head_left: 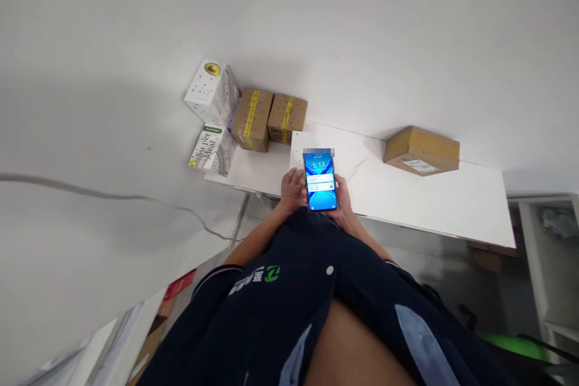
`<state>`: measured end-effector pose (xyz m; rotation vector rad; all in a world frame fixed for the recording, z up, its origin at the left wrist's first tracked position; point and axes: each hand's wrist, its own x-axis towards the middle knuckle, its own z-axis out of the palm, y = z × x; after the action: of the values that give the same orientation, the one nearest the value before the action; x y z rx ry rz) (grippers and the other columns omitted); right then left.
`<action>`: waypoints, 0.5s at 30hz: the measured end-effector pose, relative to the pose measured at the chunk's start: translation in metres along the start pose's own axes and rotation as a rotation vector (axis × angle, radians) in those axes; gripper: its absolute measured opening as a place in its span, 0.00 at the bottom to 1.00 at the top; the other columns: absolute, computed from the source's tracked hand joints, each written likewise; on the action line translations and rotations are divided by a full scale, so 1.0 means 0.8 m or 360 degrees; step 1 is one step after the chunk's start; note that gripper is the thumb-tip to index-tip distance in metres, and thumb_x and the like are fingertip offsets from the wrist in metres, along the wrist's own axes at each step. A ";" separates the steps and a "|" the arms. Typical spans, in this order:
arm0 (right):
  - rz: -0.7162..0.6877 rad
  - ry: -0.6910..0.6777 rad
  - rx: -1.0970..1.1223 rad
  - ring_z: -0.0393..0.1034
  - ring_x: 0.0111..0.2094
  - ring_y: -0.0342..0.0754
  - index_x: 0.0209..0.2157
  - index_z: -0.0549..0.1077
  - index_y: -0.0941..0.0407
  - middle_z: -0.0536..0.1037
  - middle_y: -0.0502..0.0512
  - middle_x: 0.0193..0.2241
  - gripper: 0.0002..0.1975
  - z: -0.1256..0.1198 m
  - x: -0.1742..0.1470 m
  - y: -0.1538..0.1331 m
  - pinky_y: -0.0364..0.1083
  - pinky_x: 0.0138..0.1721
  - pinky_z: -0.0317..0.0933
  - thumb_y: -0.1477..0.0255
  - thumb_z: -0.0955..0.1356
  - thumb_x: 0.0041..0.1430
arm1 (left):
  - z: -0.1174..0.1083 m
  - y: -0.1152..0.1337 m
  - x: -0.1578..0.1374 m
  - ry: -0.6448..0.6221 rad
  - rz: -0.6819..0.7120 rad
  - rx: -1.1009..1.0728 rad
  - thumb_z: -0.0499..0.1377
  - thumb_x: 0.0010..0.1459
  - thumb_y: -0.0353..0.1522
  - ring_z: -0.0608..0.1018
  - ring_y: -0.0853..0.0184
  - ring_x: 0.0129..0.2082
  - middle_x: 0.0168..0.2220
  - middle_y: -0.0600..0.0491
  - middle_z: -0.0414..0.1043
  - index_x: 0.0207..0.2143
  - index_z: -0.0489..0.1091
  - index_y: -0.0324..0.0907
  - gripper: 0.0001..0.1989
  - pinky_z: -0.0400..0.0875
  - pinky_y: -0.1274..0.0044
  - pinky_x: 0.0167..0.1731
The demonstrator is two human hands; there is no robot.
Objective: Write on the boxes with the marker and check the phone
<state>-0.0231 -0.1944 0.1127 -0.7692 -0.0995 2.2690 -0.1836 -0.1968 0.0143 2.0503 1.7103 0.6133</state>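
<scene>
A smartphone [321,184] with a lit blue lock screen reading 5:13 is held upright in front of my body. My right hand [342,198] grips it from the right side, thumb along the edge and the other fingers mostly hidden behind. Close by the phone's left edge is my left hand [293,190], its fingers loosely bent and slightly apart. Whether those fingertips touch the phone is hard to tell. Below both hands lies the white tabletop [434,193].
Two taped brown cartons [253,119] stand at the table's back left, beside a white avocado-print box [210,90] and a "Super Meal" box [210,149]. Another brown carton [421,151] sits to the right. A grey cable [136,196] runs along the left wall. White shelving [538,259] stands at far right.
</scene>
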 end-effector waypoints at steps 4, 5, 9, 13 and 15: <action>-0.0217 0.0107 -0.0059 0.77 0.41 0.58 0.47 0.73 0.56 0.82 0.59 0.39 0.25 -0.018 -0.016 -0.021 0.56 0.39 0.73 0.54 0.61 0.59 | -0.020 0.028 0.000 -0.0032 -0.0013 0.0182 0.57 0.57 0.46 0.61 0.46 0.65 0.60 0.39 0.67 0.54 0.70 0.41 0.26 0.52 0.56 0.62; -0.0297 0.0144 -0.0084 0.77 0.41 0.58 0.47 0.73 0.56 0.82 0.59 0.39 0.25 -0.026 -0.020 -0.028 0.56 0.38 0.73 0.53 0.61 0.58 | -0.023 0.036 0.001 -0.0028 -0.0050 0.0215 0.56 0.58 0.48 0.61 0.45 0.65 0.60 0.39 0.67 0.54 0.70 0.41 0.27 0.52 0.55 0.62; -0.0663 0.0546 -0.0327 0.77 0.37 0.53 0.45 0.72 0.56 0.81 0.58 0.40 0.24 -0.079 -0.030 -0.052 0.50 0.34 0.73 0.53 0.61 0.58 | -0.030 0.063 0.007 -0.0094 -0.0183 0.0351 0.55 0.58 0.53 0.58 0.41 0.65 0.61 0.36 0.64 0.54 0.70 0.40 0.31 0.50 0.50 0.61; -0.0837 0.1393 -0.0922 0.75 0.32 0.46 0.48 0.68 0.53 0.77 0.51 0.35 0.23 -0.153 -0.025 -0.059 0.42 0.28 0.67 0.54 0.65 0.56 | -0.032 0.079 0.020 -0.0178 -0.0316 0.0417 0.56 0.56 0.55 0.53 0.39 0.67 0.65 0.35 0.58 0.58 0.67 0.41 0.35 0.50 0.44 0.59; -0.0663 0.1718 -0.1371 0.74 0.34 0.50 0.52 0.65 0.55 0.77 0.55 0.35 0.26 -0.187 -0.022 -0.056 0.44 0.30 0.67 0.54 0.64 0.57 | -0.033 0.084 0.028 -0.0239 -0.0370 0.0411 0.56 0.56 0.55 0.50 0.39 0.68 0.67 0.35 0.54 0.60 0.64 0.42 0.37 0.50 0.43 0.59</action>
<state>0.0969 -0.1956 0.0119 -2.0693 -0.6605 1.1175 -0.1406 -0.1854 0.0757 1.9619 1.9817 0.1678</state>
